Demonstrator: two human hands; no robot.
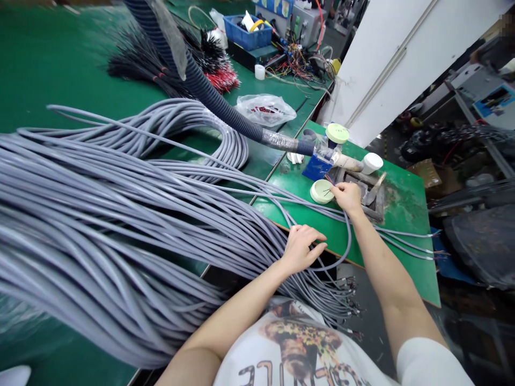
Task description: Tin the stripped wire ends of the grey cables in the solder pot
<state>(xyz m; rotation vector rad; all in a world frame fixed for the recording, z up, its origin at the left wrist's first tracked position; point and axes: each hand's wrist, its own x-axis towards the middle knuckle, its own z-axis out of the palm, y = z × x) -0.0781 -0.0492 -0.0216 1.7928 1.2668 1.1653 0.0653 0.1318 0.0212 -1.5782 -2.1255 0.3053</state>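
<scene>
Head view showed the right hand (pixel 346 197) pinching the end of a grey cable (pixel 349 236), with its thin wires (pixel 327 191) directed over a pale dish (pixel 319 200); whether they touched inside, I could not tell. The left hand (pixel 300 246) rested over the cable bundle (pixel 225 225), thumb apart from the fingers, apparently gripping nothing. The dish stood on the small green tabletop (pixel 410 214), nearer to its left edge, left of a square frame (pixel 378 212). A hose (pixel 241 123) reached over the far-left corner. Probably the step in hand was dipping the wire ends; the next move called for a steady pinch.
</scene>
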